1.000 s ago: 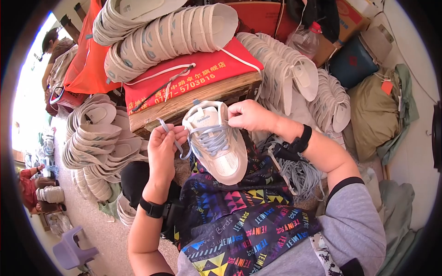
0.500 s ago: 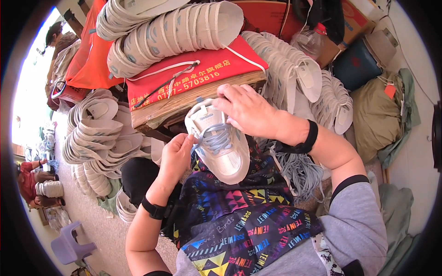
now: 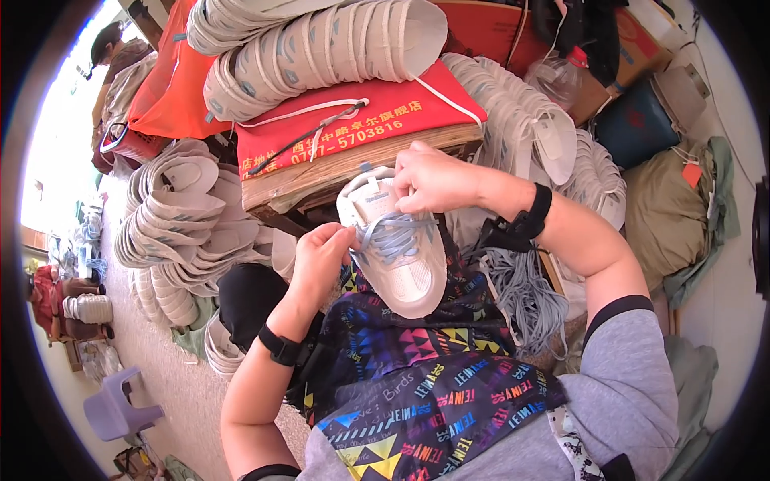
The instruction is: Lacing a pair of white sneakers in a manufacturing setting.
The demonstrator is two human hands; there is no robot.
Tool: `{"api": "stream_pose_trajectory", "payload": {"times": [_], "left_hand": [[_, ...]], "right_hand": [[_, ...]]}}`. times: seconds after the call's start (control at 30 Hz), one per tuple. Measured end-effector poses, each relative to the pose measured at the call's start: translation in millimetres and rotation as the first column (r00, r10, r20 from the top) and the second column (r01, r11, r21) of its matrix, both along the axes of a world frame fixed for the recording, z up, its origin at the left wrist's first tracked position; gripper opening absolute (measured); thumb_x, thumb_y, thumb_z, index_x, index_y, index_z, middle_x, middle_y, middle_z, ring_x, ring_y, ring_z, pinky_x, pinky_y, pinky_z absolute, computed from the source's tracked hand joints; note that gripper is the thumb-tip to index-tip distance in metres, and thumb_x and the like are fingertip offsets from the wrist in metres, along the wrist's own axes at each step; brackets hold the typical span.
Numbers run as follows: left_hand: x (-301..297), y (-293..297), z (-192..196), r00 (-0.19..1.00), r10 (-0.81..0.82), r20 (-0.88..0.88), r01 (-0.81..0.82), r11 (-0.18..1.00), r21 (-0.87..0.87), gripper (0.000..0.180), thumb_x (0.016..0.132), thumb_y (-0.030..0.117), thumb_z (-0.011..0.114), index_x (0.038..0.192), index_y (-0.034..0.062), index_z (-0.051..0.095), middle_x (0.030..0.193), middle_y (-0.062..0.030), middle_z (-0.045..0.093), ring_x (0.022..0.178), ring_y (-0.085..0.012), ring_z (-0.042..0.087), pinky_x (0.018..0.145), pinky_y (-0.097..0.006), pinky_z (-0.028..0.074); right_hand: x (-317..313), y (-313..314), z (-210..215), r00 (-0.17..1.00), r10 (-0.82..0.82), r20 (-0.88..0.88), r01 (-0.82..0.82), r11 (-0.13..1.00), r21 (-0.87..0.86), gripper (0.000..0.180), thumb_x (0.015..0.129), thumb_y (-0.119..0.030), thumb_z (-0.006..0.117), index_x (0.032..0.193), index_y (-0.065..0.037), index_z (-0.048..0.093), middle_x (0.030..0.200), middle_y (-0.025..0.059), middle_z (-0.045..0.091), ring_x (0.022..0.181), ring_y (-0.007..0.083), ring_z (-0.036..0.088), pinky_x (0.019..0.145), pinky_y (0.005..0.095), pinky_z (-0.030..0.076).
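A white sneaker [image 3: 411, 282] lies toe toward me over my lap, its heel end near the wooden stand. Light blue laces [image 3: 391, 238] cross its front in several rows. At the shoe's left edge, my left hand [image 3: 319, 263] pinches the shoelace between thumb and forefinger beside the eyelets. My right hand [image 3: 437, 180] is closed over the upper right of the opening, fingers curled by the tongue [image 3: 372, 204]. What those fingers hold is hidden.
Nested shoe uppers [image 3: 329, 48] lie on a red bag [image 3: 361, 120] atop the wooden stand [image 3: 353, 164]. More stacks [image 3: 172, 216] stand left, others [image 3: 521, 112] right. A bundle of blue laces [image 3: 525, 301] hangs at right. A purple stool [image 3: 120, 407] and a distant seated person [image 3: 52, 301] are left.
My right hand's fingers have curled in and shifted from the collar toward the tongue's right side. My left hand keeps its pinch. The whole view has shifted a little.
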State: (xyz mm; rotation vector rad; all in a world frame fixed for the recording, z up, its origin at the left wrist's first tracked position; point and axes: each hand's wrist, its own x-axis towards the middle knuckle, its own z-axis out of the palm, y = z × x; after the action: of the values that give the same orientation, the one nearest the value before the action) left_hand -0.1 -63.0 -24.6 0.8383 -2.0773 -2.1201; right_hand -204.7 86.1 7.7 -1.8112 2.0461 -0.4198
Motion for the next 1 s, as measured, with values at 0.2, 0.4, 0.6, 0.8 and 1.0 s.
{"api": "stream_pose_trajectory", "payload": {"times": [0.2,0.4,0.6,0.8,1.0], "left_hand": [[-18.0,-7.1,1.4,0.999,-0.042,0.008,0.042,0.999,0.003,0.024,0.090,0.017,0.059,0.071,0.0036,0.064,0.059,0.0028,0.054,0.058,-0.0053,0.049,0.055,-0.021,0.037],[-24.1,-27.0,35.7,0.944,-0.329,0.038,0.195,0.459,-0.867,0.020,0.079,0.013,0.073,0.095,0.0038,0.064,0.087,-0.0084,0.057,0.070,-0.0247,0.061,0.068,-0.034,0.050],[-40.9,-52.2,45.3,0.686,-0.719,0.112,0.451,0.299,-0.841,0.027,0.074,0.010,0.076,0.097,0.0060,0.062,0.099,-0.0084,0.054,0.085,-0.0306,0.059,0.075,-0.040,0.048],[-41.1,-51.7,22.8,0.698,-0.713,0.066,0.513,0.433,-0.741,0.015,0.079,0.015,0.075,0.085,0.0034,0.067,0.093,-0.0087,0.050,0.085,-0.0245,0.055,0.075,-0.033,0.046],[-39.0,-16.8,21.1,0.969,-0.242,-0.046,0.178,0.814,-0.553,0.012,0.083,0.013,0.071,0.083,0.0018,0.068,0.097,-0.0048,0.048,0.092,-0.0164,0.050,0.078,-0.028,0.044]], "right_hand": [[18.9,0.9,5.1,0.922,-0.241,0.302,0.326,0.906,-0.271,0.018,0.084,-0.023,0.071,0.077,-0.007,0.066,0.106,0.0088,0.059,0.105,0.0228,0.049,0.091,0.0350,0.041],[25.8,-16.5,67.0,0.271,0.173,0.947,0.421,0.863,-0.278,0.018,0.098,-0.021,0.059,0.091,-0.004,0.063,0.096,0.0036,0.062,0.081,0.0073,0.058,0.075,0.0228,0.047],[21.4,-29.4,38.0,0.386,-0.133,0.913,0.425,0.904,-0.048,0.017,0.099,-0.020,0.056,0.099,-0.004,0.061,0.076,-0.0017,0.059,0.062,0.0030,0.052,0.057,0.0177,0.042],[10.4,-12.8,29.6,0.352,-0.244,0.904,0.432,0.899,0.075,0.015,0.098,-0.015,0.055,0.106,-0.003,0.059,0.076,-0.0002,0.061,0.062,0.0035,0.053,0.057,0.0187,0.043],[9.1,-4.4,29.5,0.352,-0.297,0.888,0.410,0.901,0.139,0.014,0.097,-0.014,0.057,0.106,-0.004,0.060,0.084,0.0006,0.065,0.072,0.0054,0.058,0.066,0.0199,0.047]]}}
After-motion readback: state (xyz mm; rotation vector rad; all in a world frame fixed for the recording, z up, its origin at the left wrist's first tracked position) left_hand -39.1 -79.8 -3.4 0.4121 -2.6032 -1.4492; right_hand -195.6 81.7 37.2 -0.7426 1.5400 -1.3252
